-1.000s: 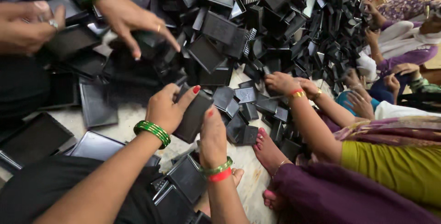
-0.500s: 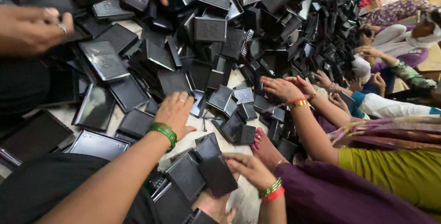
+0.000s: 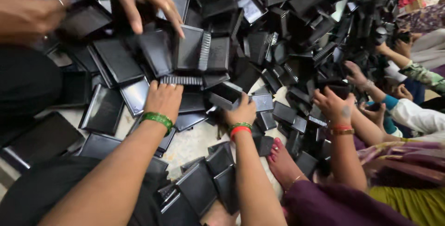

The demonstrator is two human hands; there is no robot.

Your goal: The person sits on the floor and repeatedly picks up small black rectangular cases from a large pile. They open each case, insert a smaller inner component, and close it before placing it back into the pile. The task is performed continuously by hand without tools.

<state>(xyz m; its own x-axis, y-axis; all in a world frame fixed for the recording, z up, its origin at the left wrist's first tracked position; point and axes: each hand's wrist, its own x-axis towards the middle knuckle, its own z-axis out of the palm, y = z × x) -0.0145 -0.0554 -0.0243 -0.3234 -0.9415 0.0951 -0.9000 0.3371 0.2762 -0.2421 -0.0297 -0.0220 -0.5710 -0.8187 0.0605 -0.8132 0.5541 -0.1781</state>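
Observation:
A big heap of black plastic trays and lids [image 3: 259,45] covers the floor in front of me. My left hand [image 3: 162,100], with green bangles on the wrist, lies on the trays just below a ribbed black strip [image 3: 181,80]; its fingers curl down out of sight. Farther right, my right hand [image 3: 242,111], wearing green and red bangles, grips the near edge of a small open black box [image 3: 225,94]. Close to my lap is a small stack of flat black trays [image 3: 204,186].
Other people's hands reach into the heap at the top left [image 3: 25,10] and top middle [image 3: 143,1]. To my right a co-worker's hand [image 3: 333,105] holds a black piece, and a bare foot [image 3: 282,161] rests beside my stack. Pale floor [image 3: 194,140] shows between my arms.
My right hand left the tray it was setting down near my lap and reached forward to grip a box in the heap. My left hand slid slightly farther into the pile.

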